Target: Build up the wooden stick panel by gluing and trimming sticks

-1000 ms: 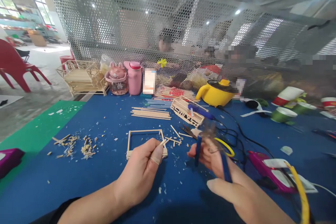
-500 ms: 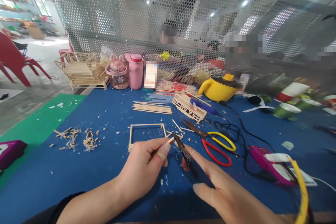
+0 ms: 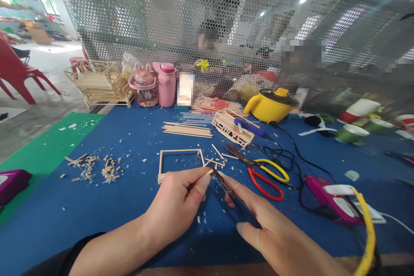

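Note:
My left hand (image 3: 176, 205) pinches a thin wooden stick (image 3: 209, 172) between thumb and forefinger, just in front of a square stick frame (image 3: 180, 163) lying on the blue table (image 3: 136, 146). My right hand (image 3: 258, 220) grips small dark scissors (image 3: 226, 187), whose blades meet the stick's tip. Larger scissors with yellow and red handles (image 3: 265, 174) lie to the right of both hands.
A bundle of long sticks (image 3: 186, 130) and a stick lattice piece (image 3: 231, 131) lie further back. Pink bottles (image 3: 155, 88), a yellow pot (image 3: 270, 105), black cables (image 3: 284, 157), a magenta tool (image 3: 333, 205), wood chips (image 3: 93, 170) and a mesh screen (image 3: 207, 30) with people behind.
A second ago my right hand was in blurred motion, handling scissors above the table. It now holds the small dark scissors at the stick's tip; the yellow and red scissors lie on the table.

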`<state>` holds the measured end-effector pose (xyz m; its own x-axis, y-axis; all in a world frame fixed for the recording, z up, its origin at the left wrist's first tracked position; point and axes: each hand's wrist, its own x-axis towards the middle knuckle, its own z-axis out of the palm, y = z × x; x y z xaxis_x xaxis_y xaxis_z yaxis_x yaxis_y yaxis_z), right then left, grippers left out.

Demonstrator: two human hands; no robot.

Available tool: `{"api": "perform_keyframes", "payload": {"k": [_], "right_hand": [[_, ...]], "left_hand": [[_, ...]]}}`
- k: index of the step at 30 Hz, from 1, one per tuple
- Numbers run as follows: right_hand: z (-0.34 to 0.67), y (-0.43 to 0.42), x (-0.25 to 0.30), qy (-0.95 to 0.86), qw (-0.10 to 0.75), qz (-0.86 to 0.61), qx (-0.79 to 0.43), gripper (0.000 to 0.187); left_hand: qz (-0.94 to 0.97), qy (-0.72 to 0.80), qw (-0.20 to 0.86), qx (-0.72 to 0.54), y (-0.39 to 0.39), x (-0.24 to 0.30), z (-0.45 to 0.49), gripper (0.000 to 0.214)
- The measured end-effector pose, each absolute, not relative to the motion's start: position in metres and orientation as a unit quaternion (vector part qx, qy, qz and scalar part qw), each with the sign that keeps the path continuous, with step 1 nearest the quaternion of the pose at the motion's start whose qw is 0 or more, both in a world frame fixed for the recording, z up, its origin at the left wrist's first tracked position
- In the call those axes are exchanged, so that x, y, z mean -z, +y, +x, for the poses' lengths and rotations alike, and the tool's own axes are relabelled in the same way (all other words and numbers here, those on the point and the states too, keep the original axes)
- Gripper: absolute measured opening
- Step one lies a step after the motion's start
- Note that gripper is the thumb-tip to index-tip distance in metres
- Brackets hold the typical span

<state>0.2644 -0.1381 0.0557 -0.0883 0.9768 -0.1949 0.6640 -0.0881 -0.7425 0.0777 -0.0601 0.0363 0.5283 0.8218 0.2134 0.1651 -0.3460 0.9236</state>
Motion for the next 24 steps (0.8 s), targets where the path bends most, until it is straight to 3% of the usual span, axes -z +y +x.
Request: {"api": "perform_keyframes", "payload": {"k": [24], "right_hand": [[0.2614, -0.1376, -0.0616, -0.623, 0.253, -0.615, -0.413, 0.073]], "left_hand": [[0.756, 0.312, 0.449, -0.36, -0.062, -0.0359, 0.0788, 0.031]]}}
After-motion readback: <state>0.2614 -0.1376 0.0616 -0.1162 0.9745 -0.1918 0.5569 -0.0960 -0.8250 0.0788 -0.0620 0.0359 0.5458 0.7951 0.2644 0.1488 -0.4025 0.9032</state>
